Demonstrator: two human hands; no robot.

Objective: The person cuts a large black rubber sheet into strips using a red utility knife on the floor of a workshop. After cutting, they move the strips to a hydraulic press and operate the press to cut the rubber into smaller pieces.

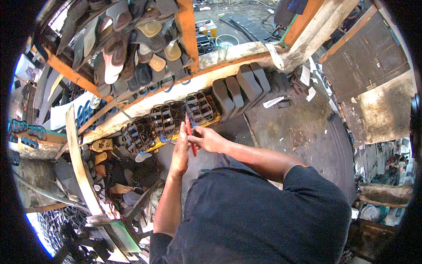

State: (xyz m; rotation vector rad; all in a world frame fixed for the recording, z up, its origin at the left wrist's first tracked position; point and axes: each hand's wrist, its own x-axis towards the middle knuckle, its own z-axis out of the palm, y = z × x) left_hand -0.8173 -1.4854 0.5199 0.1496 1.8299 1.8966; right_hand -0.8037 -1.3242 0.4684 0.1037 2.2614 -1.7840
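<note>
My right hand (209, 140) pinches a slim red pen-like stick (189, 126) with a narrow pointed tip. It stands nearly upright, its tip up and its lower end showing below my fingers. Beside it my left hand (179, 154) is held edge-on, fingers stretched out and palm turned toward the stick. The stick lies close against that palm; whether the left hand bears any of its weight I cannot tell. Past my hands, strapped sandals (165, 119) stand in rows on a yellow-edged rack (160, 143).
Shoe lasts and soles (147, 28) crowd an orange-framed shelf (187, 26) at the upper left. Thick dark sole blocks (248, 81) lean along the low wall. Scraps and soles (125, 189) heap at my left beside a wooden plank (79, 163). White scraps (273, 102) lie on the floor.
</note>
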